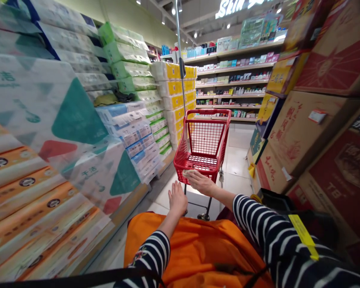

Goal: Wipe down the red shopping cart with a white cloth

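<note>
Two bare hands (177,198), two striped sleeves (264,236), one red shopping cart (208,112), one orange cloth (195,252), one yellow tag (303,236), one black strap (78,278), one metal pole (179,48), one white carton label (317,116), one lit overhead sign (246,9)

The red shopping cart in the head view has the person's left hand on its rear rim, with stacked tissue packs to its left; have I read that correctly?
Not quite: the head view shows the person's right hand, not the left, on the rear rim of the red shopping cart. The stacked tissue packs are to its left, as you said.
</note>
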